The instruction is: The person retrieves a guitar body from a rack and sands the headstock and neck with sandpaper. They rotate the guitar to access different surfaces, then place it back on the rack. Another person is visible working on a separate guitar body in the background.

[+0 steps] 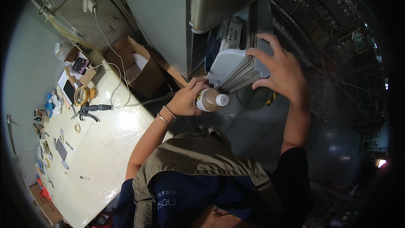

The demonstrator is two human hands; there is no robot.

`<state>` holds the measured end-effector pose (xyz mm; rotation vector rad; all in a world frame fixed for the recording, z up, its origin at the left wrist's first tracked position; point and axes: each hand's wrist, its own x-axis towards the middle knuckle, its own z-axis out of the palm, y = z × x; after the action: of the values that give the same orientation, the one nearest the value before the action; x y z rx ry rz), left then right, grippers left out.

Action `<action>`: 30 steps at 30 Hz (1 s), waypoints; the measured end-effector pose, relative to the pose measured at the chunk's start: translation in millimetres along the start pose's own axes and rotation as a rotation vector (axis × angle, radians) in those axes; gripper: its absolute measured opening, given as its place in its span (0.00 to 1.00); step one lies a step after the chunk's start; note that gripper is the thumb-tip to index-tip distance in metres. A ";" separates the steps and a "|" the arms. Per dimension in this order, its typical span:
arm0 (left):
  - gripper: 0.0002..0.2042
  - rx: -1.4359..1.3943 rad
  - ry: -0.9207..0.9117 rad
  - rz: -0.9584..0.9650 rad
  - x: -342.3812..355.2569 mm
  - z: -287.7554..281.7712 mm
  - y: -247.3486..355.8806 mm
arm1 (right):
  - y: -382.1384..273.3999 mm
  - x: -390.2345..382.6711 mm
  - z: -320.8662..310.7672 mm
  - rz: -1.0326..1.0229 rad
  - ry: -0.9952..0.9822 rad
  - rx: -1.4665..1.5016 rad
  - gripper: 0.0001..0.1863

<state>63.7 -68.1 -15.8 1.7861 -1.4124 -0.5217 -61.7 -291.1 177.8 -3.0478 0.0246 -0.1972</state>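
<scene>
My left hand (184, 100) is wrapped round a plastic bottle (209, 100) with a white cap, a pale label and see-through sides. The cap points toward me. My right hand (283, 72) is raised with fingers spread and bent, holding nothing that I can see. Its fingertips are at or near the right edge of a white plastic piece with ribbed grooves (230, 67); whether they touch it I cannot tell. Behind that piece, a white box with printing (234, 33) stands in an opening beside the grey cabinet.
A pale covered table (99, 143) on the left bears tape rolls (81, 96), a black phone (69, 90) and a black cable clamp or tool (88, 112). An open cardboard box (130, 65) stands behind. A large fan guard (333, 59) is at right.
</scene>
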 end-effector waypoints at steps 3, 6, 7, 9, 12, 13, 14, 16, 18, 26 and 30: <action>0.36 -0.074 -0.003 -0.030 -5.3 9.6 -17.1 | 3.7 -3.1 3.1 0.000 0.012 0.073 0.38; 0.37 -0.181 0.108 -0.068 -9.2 17.6 -28.1 | 11.2 -15.3 1.8 0.025 0.029 0.135 0.38; 0.37 -0.218 0.158 -0.083 -10.8 20.6 -31.0 | 14.7 -21.6 0.6 0.034 0.036 0.153 0.38; 0.36 -0.215 0.276 -0.138 -12.0 26.1 -38.2 | 23.5 -36.1 1.4 0.056 0.085 0.117 0.38; 0.35 -0.055 0.405 -0.234 -9.9 32.0 -37.7 | 32.7 -54.7 3.1 0.141 0.115 0.107 0.39; 0.34 -0.037 0.442 -0.257 -6.7 35.7 -40.2 | 35.5 -59.5 4.9 0.163 0.128 0.103 0.39; 0.34 -0.020 0.478 -0.279 -1.9 39.0 -40.8 | 39.1 -64.5 6.7 0.186 0.141 0.098 0.39; 0.33 -0.081 0.523 -0.295 15.0 44.9 -38.9 | 53.4 -72.0 15.0 0.131 0.230 0.112 0.32; 0.34 -0.115 0.584 -0.295 38.5 54.4 -42.1 | 67.0 -77.7 21.0 0.093 0.321 0.135 0.27; 0.39 -0.002 0.911 -0.541 149.7 66.8 -91.1 | 107.9 -82.8 48.4 0.157 0.686 0.134 0.06; 0.32 -0.085 1.054 -0.466 190.3 40.4 -192.2 | 120.4 -81.0 50.8 0.126 0.767 0.144 0.08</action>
<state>210.3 -246.5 -162.3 1.8592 -0.2507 0.1622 -136.7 -404.9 106.7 -2.6209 0.2366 -1.2628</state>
